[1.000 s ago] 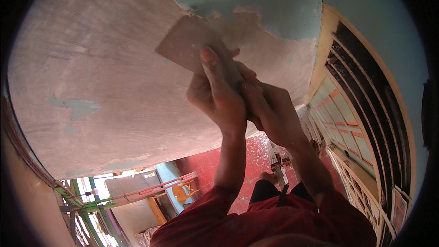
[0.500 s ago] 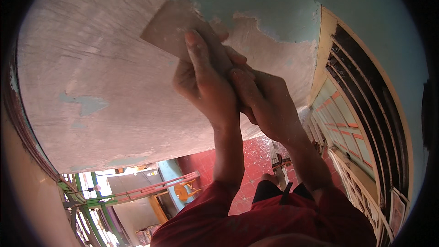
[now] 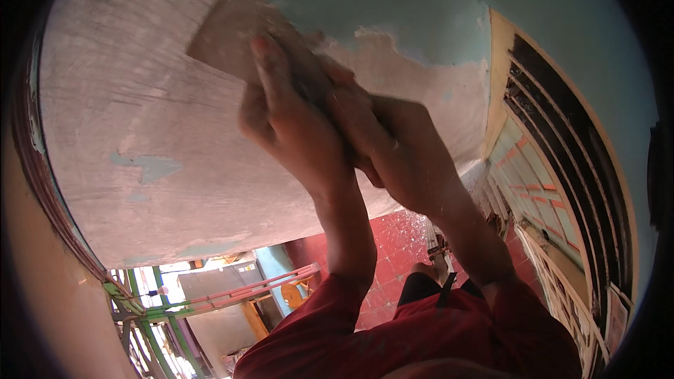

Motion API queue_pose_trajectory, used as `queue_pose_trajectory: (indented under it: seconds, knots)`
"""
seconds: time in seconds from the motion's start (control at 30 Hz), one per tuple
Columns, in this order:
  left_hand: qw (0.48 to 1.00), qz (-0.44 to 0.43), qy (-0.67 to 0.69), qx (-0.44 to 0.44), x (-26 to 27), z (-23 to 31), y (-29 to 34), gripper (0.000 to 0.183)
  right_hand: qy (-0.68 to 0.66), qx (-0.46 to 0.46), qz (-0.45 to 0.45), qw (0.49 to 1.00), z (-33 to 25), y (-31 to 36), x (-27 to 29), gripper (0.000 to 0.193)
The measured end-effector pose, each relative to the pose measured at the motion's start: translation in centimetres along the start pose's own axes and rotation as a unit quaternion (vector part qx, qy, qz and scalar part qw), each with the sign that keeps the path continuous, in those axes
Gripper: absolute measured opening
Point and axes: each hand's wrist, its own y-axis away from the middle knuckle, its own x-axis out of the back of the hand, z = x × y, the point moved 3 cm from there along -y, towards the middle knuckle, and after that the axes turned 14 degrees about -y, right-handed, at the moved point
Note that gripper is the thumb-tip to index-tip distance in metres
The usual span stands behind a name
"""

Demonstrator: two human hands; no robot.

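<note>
Both my hands are raised to a wall (image 3: 175, 126) whose blue-green paint (image 3: 393, 0) is partly stripped to a pale, rough surface. They grip one wide, flat-bladed scraper (image 3: 221, 38) between them. The blade lies tilted against the wall, its upper corner at the ragged paint edge. My left hand (image 3: 302, 130) is closed round the tool, its thumb laid along the blade. Just to its right, my right hand (image 3: 407, 147) is closed on the scraper's other side, touching the left. The handle is hidden by my fingers.
At the right is a cream-framed opening (image 3: 498, 63) with dark slats. Small specks fall above the red tiled floor (image 3: 397, 253). At lower left stand an orange stool (image 3: 291, 298) and green and pink bars (image 3: 239, 298). Blue patches (image 3: 151, 167) dot the stripped wall.
Both hands and the scraper have moved left along the paint edge, the right hand staying on the tool. The view has shifted slightly, so the wall and opening sit a little further right.
</note>
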Motion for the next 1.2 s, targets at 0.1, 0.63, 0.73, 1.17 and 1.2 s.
queue_pose_trajectory:
  seconds: [0.1, 0.63, 0.73, 1.17, 1.2]
  knots:
    - [1.000, -0.009, 0.003, -0.021, -0.5, 1.5, -0.4, 0.053, 0.044, 0.012, -0.071, 0.996, -0.7, -1.2, 0.6, 0.051]
    - [0.992, -0.005, -0.077, -0.103, -0.6, 4.5, -3.6, 0.050, 0.126, 0.117, -0.108, 0.979, -4.3, -2.7, -1.1, 0.044]
    - [0.984, 0.043, -0.165, -0.047, -0.4, 4.0, -1.1, 0.050, 0.117, 0.059, -0.098, 0.987, -4.4, -2.3, -0.6, 0.044]
    - [0.993, 0.029, -0.088, -0.067, 0.2, 5.4, -3.5, 0.048, 0.088, 0.176, -0.063, 0.978, -4.9, -3.3, -2.2, 0.035]
    - [0.991, 0.048, -0.110, -0.054, 0.7, 4.8, -3.3, 0.048, 0.028, 0.127, -0.036, 0.991, -5.2, -1.6, -2.2, 0.034]
